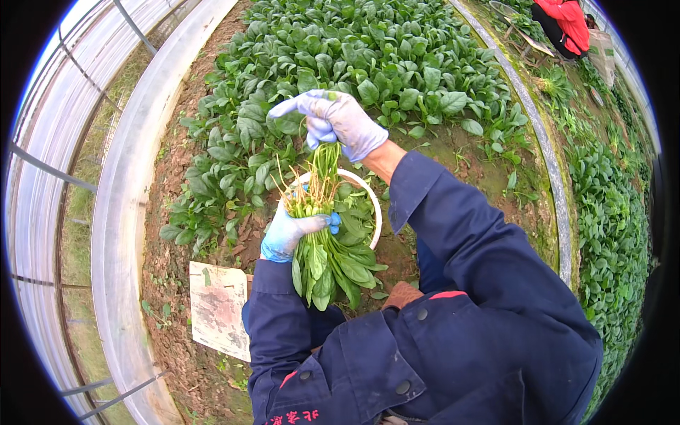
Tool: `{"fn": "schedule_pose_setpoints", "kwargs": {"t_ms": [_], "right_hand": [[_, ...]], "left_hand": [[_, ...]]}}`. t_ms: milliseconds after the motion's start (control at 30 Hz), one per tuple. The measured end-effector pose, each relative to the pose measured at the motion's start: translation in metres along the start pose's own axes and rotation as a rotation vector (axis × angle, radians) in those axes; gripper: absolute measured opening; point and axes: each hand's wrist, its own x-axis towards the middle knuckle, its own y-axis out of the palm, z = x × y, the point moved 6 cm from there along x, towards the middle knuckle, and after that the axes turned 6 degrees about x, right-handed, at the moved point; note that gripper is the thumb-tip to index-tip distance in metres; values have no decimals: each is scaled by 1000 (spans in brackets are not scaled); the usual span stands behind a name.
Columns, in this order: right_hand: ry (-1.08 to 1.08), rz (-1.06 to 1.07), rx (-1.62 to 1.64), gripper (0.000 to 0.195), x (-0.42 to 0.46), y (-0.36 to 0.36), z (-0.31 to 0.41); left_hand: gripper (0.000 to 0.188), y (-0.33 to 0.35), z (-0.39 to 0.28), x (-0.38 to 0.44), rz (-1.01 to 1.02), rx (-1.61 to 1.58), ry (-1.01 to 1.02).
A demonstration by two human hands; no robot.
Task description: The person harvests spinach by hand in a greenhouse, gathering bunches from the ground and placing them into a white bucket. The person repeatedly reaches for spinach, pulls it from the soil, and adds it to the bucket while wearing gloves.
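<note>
My left hand (297, 228), in a light blue glove, is closed around a bunch of leafy greens that look like spinach (329, 265). Pale roots point away from me and the leaves hang toward my lap. Just beyond it, my right hand (340, 125), in a pale thin glove, grips green stems (325, 159) that run down to the roots of the bunch. Its index finger sticks out to the left. Under both hands stands a round white-rimmed container (376, 212) with loose leaves (353, 218) in it, partly hidden by the bunch.
Dense rows of growing spinach (372, 58) fill the bed ahead. A pale, stained board (219, 308) lies at my left. Plastic greenhouse sheeting (127, 212) lines the left side. A grey strip (547, 138) edges the bed at right, beyond which a person in red (568, 24) crouches.
</note>
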Motion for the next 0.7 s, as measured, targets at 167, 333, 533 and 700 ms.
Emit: {"fn": "schedule_pose_setpoints", "kwargs": {"t_ms": [167, 333, 533, 700], "right_hand": [[-238, -336, 42, 32, 4, -33, 20], [-62, -321, -125, 34, 3, -62, 16], [223, -200, -615, 30, 7, -54, -18], [251, 101, -598, 40, -6, 11, -29]], "left_hand": [[71, 1, 0, -5, -38, 19, 18], [54, -17, -1, -15, -109, 124, 98], [45, -51, -22, -30, -451, 410, 367], [50, -48, -22, -27, -474, 501, 391]]}}
